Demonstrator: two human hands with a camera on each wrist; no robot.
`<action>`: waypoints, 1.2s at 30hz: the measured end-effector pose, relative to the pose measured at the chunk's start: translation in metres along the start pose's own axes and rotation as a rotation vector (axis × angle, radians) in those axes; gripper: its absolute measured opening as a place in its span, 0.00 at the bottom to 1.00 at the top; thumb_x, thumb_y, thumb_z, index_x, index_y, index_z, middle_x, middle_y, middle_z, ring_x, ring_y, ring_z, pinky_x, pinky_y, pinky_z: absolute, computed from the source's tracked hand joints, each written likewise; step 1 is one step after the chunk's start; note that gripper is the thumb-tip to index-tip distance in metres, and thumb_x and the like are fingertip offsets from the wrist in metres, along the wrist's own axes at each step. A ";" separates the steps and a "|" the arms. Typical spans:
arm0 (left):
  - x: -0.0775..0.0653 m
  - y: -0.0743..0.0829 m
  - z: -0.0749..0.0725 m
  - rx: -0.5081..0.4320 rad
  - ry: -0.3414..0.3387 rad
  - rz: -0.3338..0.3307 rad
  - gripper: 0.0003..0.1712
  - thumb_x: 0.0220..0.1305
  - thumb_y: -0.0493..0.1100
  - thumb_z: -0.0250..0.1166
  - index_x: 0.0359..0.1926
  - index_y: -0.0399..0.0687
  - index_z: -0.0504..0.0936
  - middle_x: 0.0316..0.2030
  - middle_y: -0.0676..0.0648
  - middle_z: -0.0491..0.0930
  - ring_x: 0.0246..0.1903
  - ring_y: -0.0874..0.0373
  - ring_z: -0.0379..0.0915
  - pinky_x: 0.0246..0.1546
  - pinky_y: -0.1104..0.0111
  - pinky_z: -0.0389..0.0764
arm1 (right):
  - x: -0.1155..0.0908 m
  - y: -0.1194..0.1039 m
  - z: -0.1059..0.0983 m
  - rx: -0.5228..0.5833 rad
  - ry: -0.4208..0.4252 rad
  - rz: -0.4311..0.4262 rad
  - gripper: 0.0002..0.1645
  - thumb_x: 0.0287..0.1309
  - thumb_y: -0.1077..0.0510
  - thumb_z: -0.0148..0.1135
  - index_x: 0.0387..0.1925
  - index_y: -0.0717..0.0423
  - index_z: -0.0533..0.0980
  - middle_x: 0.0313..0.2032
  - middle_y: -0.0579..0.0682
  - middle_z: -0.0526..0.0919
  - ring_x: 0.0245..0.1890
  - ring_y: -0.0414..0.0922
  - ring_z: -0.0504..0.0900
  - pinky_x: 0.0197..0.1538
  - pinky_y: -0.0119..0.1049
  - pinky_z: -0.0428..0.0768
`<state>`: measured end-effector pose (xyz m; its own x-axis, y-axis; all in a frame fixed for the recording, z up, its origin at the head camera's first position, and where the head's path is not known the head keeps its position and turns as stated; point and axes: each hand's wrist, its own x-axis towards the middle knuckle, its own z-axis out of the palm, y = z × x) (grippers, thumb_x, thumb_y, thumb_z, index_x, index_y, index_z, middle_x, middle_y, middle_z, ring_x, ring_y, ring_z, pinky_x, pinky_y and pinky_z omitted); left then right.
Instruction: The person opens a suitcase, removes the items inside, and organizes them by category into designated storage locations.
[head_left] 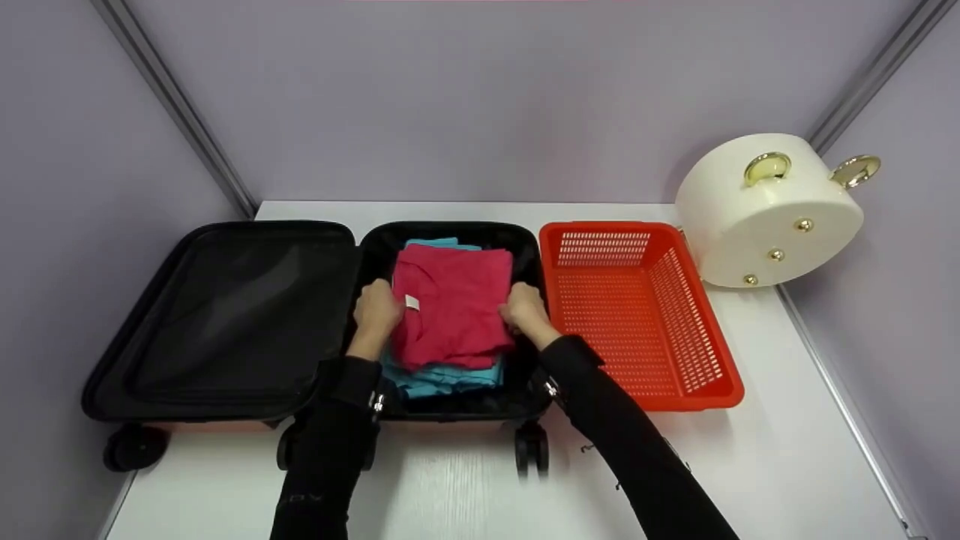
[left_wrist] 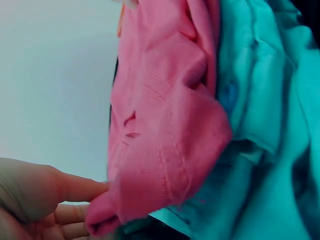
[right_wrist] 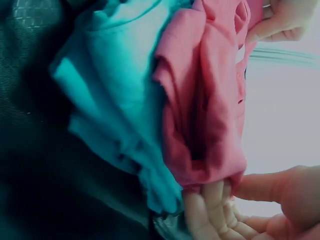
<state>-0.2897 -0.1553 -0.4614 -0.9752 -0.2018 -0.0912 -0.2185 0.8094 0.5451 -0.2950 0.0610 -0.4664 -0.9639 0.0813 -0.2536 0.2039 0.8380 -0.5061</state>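
Note:
A folded red shirt (head_left: 454, 307) with a white label lies over folded turquoise clothing (head_left: 450, 377) inside the right half of an open black suitcase (head_left: 480, 410). My left hand (head_left: 377, 307) pinches the shirt's left edge; the left wrist view shows thumb and fingers on a fold of its cloth. At the opposite edge my right hand (head_left: 525, 307) pinches the shirt too, its thumb (right_wrist: 262, 186) above and fingers beneath the fold in the right wrist view. The turquoise clothing (left_wrist: 260, 100) sits right under the red cloth.
The suitcase's black lid half (head_left: 247, 322) lies open on the left. Right of the suitcase stands a red perforated basket (head_left: 615, 315), with a cream round case (head_left: 772, 210) with gold handles behind it. A white table (head_left: 450, 480) bears them, against pale walls.

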 end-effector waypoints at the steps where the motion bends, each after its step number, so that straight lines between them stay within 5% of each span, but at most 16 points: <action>1: 0.000 0.002 -0.001 -0.005 0.011 0.011 0.13 0.54 0.37 0.57 0.37 0.30 0.75 0.39 0.31 0.76 0.37 0.39 0.74 0.33 0.52 0.74 | -0.001 -0.001 -0.002 -0.010 0.018 -0.027 0.13 0.53 0.61 0.53 0.15 0.58 0.69 0.11 0.51 0.73 0.09 0.42 0.74 0.13 0.32 0.71; 7: -0.003 0.019 -0.013 -0.036 0.071 0.074 0.10 0.53 0.37 0.59 0.32 0.31 0.76 0.35 0.32 0.77 0.36 0.40 0.74 0.31 0.53 0.75 | -0.006 -0.007 -0.015 -0.013 0.134 -0.176 0.21 0.48 0.65 0.51 0.06 0.51 0.57 0.07 0.45 0.64 0.08 0.39 0.65 0.13 0.28 0.62; 18: -0.014 0.064 -0.040 -0.056 0.199 0.225 0.09 0.52 0.36 0.59 0.18 0.37 0.72 0.28 0.33 0.78 0.30 0.41 0.76 0.26 0.56 0.76 | -0.013 -0.012 -0.062 0.027 0.262 -0.343 0.05 0.48 0.65 0.54 0.20 0.62 0.71 0.22 0.53 0.73 0.25 0.48 0.72 0.30 0.39 0.73; 23: -0.019 0.092 -0.046 -0.075 0.229 0.291 0.13 0.53 0.36 0.59 0.15 0.40 0.70 0.26 0.36 0.78 0.28 0.44 0.77 0.25 0.58 0.76 | -0.016 -0.010 -0.097 0.064 0.275 -0.330 0.06 0.49 0.64 0.55 0.23 0.65 0.73 0.24 0.56 0.76 0.28 0.49 0.74 0.33 0.39 0.73; 29: -0.025 0.127 -0.036 -0.068 0.234 0.352 0.17 0.56 0.38 0.58 0.14 0.44 0.65 0.23 0.39 0.77 0.28 0.45 0.77 0.25 0.60 0.76 | -0.018 0.007 -0.138 0.081 0.293 -0.273 0.07 0.50 0.63 0.55 0.26 0.66 0.74 0.25 0.57 0.76 0.28 0.49 0.73 0.33 0.38 0.71; 36: -0.033 0.166 -0.006 -0.023 0.189 0.416 0.19 0.54 0.38 0.58 0.12 0.48 0.62 0.23 0.41 0.78 0.30 0.46 0.77 0.26 0.61 0.76 | -0.020 0.048 -0.174 0.046 0.345 -0.211 0.08 0.51 0.62 0.55 0.25 0.66 0.74 0.22 0.57 0.75 0.27 0.50 0.72 0.28 0.34 0.66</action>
<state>-0.2938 -0.0178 -0.3631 -0.9556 0.0383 0.2921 0.1929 0.8308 0.5221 -0.2952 0.1935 -0.3425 -0.9848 0.0925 0.1473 -0.0050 0.8315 -0.5554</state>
